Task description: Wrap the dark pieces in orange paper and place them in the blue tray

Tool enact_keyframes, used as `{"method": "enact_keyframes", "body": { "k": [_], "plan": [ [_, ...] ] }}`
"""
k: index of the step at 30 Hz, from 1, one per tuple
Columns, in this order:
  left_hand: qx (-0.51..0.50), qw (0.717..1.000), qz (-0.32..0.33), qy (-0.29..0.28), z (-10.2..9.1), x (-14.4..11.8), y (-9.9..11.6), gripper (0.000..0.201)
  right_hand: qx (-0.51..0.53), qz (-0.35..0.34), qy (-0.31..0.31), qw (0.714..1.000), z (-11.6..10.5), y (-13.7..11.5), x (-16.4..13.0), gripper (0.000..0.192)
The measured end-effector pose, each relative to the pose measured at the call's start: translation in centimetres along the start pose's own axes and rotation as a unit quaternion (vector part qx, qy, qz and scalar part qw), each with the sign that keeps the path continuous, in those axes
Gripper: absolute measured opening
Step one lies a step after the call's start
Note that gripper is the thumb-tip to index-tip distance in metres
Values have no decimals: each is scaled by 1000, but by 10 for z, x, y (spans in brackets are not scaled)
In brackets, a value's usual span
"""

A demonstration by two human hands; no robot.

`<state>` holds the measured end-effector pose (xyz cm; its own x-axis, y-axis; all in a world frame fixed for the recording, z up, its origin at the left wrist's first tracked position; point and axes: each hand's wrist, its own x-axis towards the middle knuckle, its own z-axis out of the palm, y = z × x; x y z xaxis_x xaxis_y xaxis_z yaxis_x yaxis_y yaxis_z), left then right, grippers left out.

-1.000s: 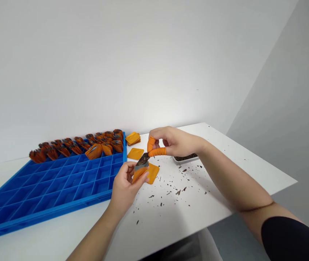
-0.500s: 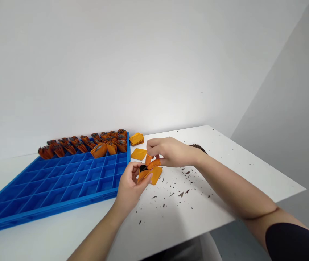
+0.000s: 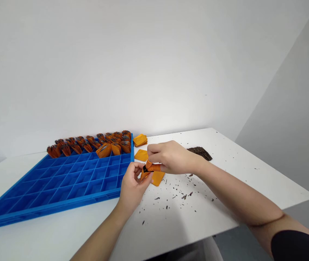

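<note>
My left hand (image 3: 129,184) holds a small orange pouch (image 3: 144,175) between thumb and fingers, its mouth turned up and showing a black inside. At that mouth, the thumb and forefinger of my right hand (image 3: 172,156) are closed, both wearing orange finger cots (image 3: 155,167). They pinch the pouch's edge; whether something dark is between them too is hidden. Just below and to the right, a flat orange piece (image 3: 158,178) lies on the table. Behind my hands is another flat orange piece (image 3: 141,155), and farther back sits a small orange stack (image 3: 140,140).
On the left stands a blue compartment tray (image 3: 70,199). Several orange bundles with dark edges (image 3: 104,150) fill its back rows. A row of dark brown strips (image 3: 202,153) lies beyond my right forearm. Dark crumbs (image 3: 184,197) are scattered over the white table (image 3: 211,217).
My right fingers have moved down and closer to the pouch, which now looks narrower at its mouth. The view has shifted slightly, and more of the dark strips shows.
</note>
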<state>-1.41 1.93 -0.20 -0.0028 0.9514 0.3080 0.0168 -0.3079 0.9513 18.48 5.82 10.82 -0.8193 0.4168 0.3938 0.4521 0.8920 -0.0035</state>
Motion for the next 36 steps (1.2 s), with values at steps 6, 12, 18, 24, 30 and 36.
{"method": "enact_keyframes", "body": {
  "k": [6,12,18,24,30,36],
  "plan": [
    [-18,1000,-3,-17,0,-1,-1,34,-19,4,-57,998,-7,-5,-5,21],
    [-18,1000,17,-10,0,-1,1,34,70,18,-99,992,-23,-9,-9,11],
    [-9,999,39,5,1,-2,8,29,160,30,-43,986,-34,-4,-7,32],
    [-15,999,39,-11,0,-4,4,29,147,20,-69,987,-20,0,2,14],
    [3,1000,13,9,2,-5,-6,40,144,10,30,989,-32,15,26,15],
    [108,992,22,-62,2,-10,-9,33,2,-4,-1,1000,7,17,120,13]
  ]
}}
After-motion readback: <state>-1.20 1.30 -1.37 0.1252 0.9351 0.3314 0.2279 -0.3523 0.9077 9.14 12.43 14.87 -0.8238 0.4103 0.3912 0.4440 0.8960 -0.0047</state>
